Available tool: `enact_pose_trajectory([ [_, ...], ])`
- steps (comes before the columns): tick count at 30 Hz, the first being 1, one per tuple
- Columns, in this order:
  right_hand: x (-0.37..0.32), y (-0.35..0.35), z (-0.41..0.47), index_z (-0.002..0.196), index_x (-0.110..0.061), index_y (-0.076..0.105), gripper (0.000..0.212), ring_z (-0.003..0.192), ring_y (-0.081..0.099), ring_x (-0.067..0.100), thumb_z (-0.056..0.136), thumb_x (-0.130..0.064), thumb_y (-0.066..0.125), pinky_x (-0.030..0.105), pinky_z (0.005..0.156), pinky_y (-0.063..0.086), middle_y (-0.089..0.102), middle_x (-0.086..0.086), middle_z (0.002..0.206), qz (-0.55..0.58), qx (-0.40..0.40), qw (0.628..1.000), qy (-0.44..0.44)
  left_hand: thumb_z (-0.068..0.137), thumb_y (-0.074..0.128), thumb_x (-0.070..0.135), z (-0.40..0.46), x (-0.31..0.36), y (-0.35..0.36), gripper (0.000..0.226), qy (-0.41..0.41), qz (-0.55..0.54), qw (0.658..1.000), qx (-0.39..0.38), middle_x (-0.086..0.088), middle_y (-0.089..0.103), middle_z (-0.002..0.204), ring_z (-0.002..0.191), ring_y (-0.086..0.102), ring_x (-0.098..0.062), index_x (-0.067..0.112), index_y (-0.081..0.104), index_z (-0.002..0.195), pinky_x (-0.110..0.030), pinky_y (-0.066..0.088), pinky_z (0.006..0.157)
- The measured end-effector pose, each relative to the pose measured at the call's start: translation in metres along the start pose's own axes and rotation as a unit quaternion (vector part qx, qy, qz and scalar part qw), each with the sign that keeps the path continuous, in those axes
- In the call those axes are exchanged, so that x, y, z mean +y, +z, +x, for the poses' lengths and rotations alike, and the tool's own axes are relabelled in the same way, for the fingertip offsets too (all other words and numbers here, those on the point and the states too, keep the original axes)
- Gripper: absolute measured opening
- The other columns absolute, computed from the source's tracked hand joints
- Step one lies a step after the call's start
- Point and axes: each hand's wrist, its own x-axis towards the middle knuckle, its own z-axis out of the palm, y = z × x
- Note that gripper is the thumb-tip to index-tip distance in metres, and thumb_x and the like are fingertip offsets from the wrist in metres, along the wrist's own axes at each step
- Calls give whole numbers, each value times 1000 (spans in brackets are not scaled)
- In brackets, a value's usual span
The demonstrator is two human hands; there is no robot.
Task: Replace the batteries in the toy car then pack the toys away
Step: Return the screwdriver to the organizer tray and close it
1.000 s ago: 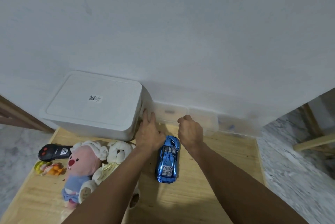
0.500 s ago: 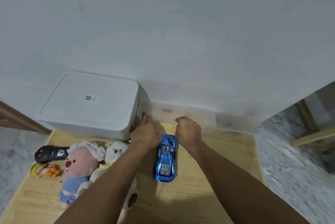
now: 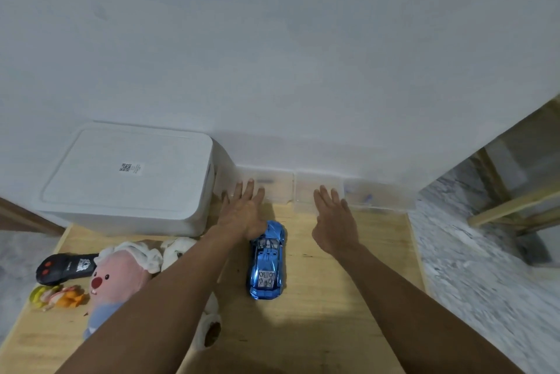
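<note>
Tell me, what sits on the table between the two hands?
In the head view, the blue toy car lies between the left hand and right hand, nearer the left.

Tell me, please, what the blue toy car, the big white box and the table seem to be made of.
Blue toy car: a mirror-like chrome finish with bright reflections, probably plated plastic or metal; the look leaves it open.
Big white box: matte, smooth, with rounded edges and a moulded lid, likely plastic.
Table: pale wood with visible grain lines, a low sheen.
</note>
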Motion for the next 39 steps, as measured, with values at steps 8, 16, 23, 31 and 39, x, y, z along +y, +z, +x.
enact_pose_trajectory([
  [8, 8, 17, 5, 142, -11, 43, 61, 137, 42, 31, 85, -4, 64, 43, 110, 40, 44, 8, 149, -47, 73, 996, 5, 91, 54, 53, 0, 0, 0, 91, 11, -2, 1000, -3, -6, -15, 162, 149, -15, -29, 24, -3, 156, -55, -1, 120],
  [16, 4, 17, 8, 122, -13, 63, 60, 115, 63, 30, 66, -2, 82, 40, 87, 55, 65, 6, 127, -50, 86, 995, 18, 89, 55, 45, 2, -2, -1, 90, 6, 7, 1000, -11, -5, -14, 163, 149, -14, -28, 24, -2, 156, -55, 0, 120],
  [23, 5, 13, 13, 120, -11, 65, 58, 113, 64, 32, 66, -1, 83, 42, 84, 57, 66, 9, 124, -35, 84, 996, 11, 88, 55, 44, 3, 0, -5, 90, 1, 22, 1000, -11, -5, -12, 163, 150, -11, -29, 25, 0, 156, -55, 1, 120],
  [31, 9, 20, 8, 135, -10, 53, 56, 138, 40, 32, 81, -2, 67, 42, 112, 32, 48, 12, 145, 66, 141, 988, 5, 87, 55, 54, 8, 2, -3, 91, 5, 40, 999, -11, -6, -11, 163, 150, -9, -30, 27, 1, 156, -57, 4, 119],
  [39, 35, 16, -4, 151, -4, 9, 79, 149, -5, 30, 86, -25, 48, 43, 122, 5, 2, 14, 162, 140, 37, 971, 192, 88, 54, 46, 9, 8, -1, 88, -14, 30, 999, -18, -5, -13, 163, 150, -12, -30, 28, 1, 156, -57, 2, 119],
])
